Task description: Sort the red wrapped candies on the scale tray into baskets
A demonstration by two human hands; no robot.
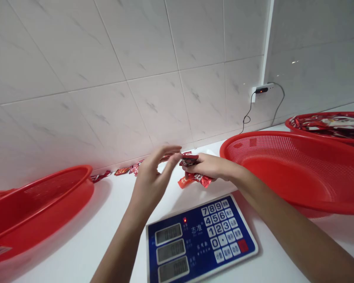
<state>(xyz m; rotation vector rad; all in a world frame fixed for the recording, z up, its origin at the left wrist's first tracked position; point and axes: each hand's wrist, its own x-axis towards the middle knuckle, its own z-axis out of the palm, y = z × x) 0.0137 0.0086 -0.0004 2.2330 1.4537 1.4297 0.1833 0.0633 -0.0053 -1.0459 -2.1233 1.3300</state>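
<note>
My right hand [208,165] is closed around several small red wrapped packets [203,179], held above the white pan behind the blue scale panel [199,232]. Dark red printing shows on the upper packet, and an orange-red one sticks out below. Close by on the left, my left hand [157,167] is curved with thumb and fingers apart, its fingertips beside the upper packet. Whether they touch it is hard to see. Lit digits on the scale's displays appear to read zeros.
A large red basket [283,137] stands at right, with another basket holding packets [336,124] behind it. On the left is a red basin [85,173]. Loose packets [122,171] lie along the tiled wall. A cable [247,114] hangs from a wall socket.
</note>
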